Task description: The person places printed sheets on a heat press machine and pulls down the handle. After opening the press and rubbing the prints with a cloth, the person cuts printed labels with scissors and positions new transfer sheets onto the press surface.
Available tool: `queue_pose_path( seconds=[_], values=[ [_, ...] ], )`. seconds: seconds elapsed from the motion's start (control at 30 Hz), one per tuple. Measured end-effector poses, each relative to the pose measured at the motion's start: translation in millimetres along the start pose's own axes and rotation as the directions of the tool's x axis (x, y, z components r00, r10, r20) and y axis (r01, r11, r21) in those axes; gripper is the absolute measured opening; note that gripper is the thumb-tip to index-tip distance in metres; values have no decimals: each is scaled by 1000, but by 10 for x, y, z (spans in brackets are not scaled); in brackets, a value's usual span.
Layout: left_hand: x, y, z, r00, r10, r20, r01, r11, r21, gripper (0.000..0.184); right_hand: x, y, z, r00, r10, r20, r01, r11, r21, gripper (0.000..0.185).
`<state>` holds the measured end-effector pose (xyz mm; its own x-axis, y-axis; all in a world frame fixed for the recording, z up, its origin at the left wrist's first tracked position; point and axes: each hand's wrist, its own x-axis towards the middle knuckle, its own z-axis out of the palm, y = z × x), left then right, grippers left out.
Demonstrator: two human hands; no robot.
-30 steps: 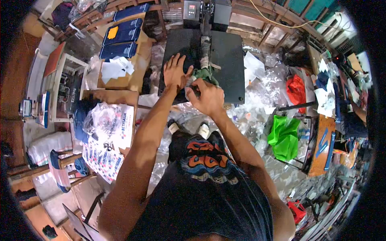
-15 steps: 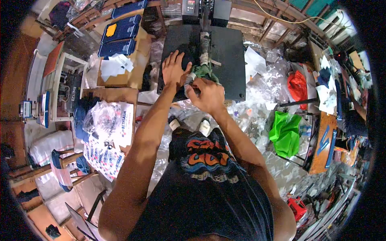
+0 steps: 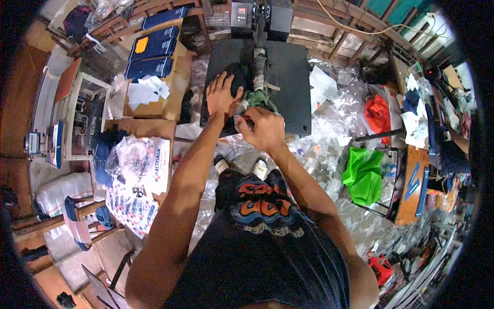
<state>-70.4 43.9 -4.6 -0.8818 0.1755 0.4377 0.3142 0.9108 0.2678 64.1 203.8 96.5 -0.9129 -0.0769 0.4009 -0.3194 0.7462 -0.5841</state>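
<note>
A black heat press (image 3: 290, 77) with a flat top plate stands in front of me. Down its middle runs a handle (image 3: 259, 67) wrapped in tape and green cloth (image 3: 256, 98). My left hand (image 3: 221, 96) lies on the left part of the plate, fingers spread and holding nothing. My right hand (image 3: 264, 127) is closed at the near end of the wrapped handle, its fingers curled round it. A display box (image 3: 241, 15) with red digits sits at the back of the press.
Folded navy cloths (image 3: 149, 68) and papers lie on a carton at left. Printed sheets (image 3: 157, 165) rest nearer. Green cloth (image 3: 363, 175), red cloth (image 3: 378, 116) and an orange-brown board (image 3: 411, 190) are at right. Clear plastic covers the floor. A person's arm (image 3: 459, 141) shows far right.
The view has shifted slightly. My left hand stays flat on the plate and my right hand stays closed at the handle's end, with only small finger movement.
</note>
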Motion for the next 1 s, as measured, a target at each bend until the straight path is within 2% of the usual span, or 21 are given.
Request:
queue_pose_path(
  seconds=[0.23,0.33,0.4,0.6,0.73,0.8,0.93,1.0],
  values=[
    [-5,38,-53,1000,-10,9,10,1000,9,58,-12,31,45,1000,-18,-8,18,1000,-13,26],
    [-1,31,-121,999,42,3,-42,999,19,60,-15,17,61,999,51,13,-51,999,11,31],
    [6,-21,-182,987,147,65,-147,989,-4,62,-9,-19,45,993,75,89,-67,993,-95,44],
    [99,-159,-314,947,308,93,-301,950,-83,66,14,-66,-5,979,85,185,-47,978,-204,56],
    [90,-156,-337,952,287,104,-278,956,-95,67,13,-55,21,983,59,172,-24,980,-199,57],
    [37,-119,-322,978,195,69,-184,974,-134,66,26,-66,15,983,67,169,-28,974,-223,57],
    [26,-74,-318,986,135,97,-124,986,-110,64,-3,-24,46,986,47,159,-10,974,-228,54],
    [5,-75,-299,987,136,88,-130,988,-81,65,2,-48,47,994,28,104,-7,980,-200,51]
  ],
)
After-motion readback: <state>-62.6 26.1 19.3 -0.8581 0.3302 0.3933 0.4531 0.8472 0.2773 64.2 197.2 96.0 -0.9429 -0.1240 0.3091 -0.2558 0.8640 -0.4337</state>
